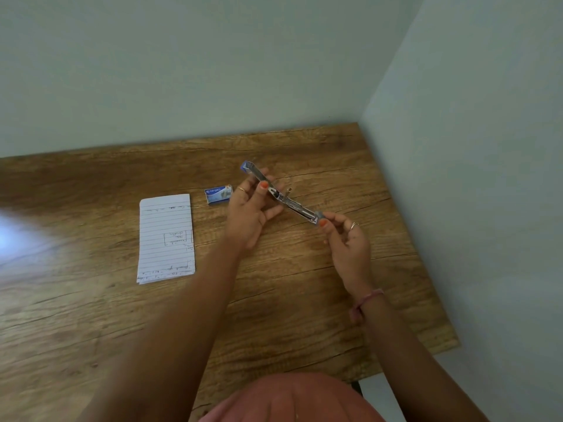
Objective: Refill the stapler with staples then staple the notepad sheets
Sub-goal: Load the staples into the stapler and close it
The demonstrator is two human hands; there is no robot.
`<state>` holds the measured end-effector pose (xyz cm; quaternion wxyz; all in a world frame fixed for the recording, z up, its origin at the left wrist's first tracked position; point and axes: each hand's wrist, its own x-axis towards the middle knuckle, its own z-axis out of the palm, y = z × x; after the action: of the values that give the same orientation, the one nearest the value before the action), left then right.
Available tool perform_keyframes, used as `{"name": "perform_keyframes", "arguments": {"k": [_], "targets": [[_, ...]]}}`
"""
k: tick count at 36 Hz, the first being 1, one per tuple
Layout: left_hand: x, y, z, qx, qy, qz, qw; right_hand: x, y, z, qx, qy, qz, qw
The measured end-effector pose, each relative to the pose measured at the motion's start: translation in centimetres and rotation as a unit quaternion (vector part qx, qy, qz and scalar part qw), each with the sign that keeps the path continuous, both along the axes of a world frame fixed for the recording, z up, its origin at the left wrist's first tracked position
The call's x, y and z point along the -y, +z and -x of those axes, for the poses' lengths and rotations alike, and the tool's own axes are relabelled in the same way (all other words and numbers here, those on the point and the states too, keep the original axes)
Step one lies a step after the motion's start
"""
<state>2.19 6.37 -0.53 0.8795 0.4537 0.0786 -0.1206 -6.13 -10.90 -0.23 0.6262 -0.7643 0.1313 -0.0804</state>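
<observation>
Stapler (281, 194) swung open, held above the table (91, 300): left hand (249, 214) pinches its ten-o'clock half, right hand (344, 236) the four-o'clock tip. Loose grip risks snapping shut.

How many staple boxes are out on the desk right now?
1. The staple box lies on the desk between the notepad sheets and the left hand. Another could sit hidden behind the hands or arms.

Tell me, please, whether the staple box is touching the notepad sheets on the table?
Apart. The head view shows a strip of bare wooden table between the staple box and the top right corner of the notepad sheets.
</observation>
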Motion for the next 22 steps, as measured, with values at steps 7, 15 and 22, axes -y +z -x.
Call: {"name": "perform_keyframes", "arguments": {"k": [7, 15, 22], "targets": [[-0.2, 1.7, 2.4, 0.045, 0.008, 0.057, 0.997, -0.9, 3.2, -0.2, 0.07, 0.047, 0.153, 0.985], [-0.6, 3.7, 3.7, 0.079, 0.011, 0.08, 0.994, -2.8, 5.4, -0.1, 0.094, 0.052, 0.268, 0.957], [-1.2, 4.0, 4.2, 0.09, 0.011, 0.083, 0.992, -3.8, 6.5, 0.4, 0.086, 0.049, 0.286, 0.953]]}}
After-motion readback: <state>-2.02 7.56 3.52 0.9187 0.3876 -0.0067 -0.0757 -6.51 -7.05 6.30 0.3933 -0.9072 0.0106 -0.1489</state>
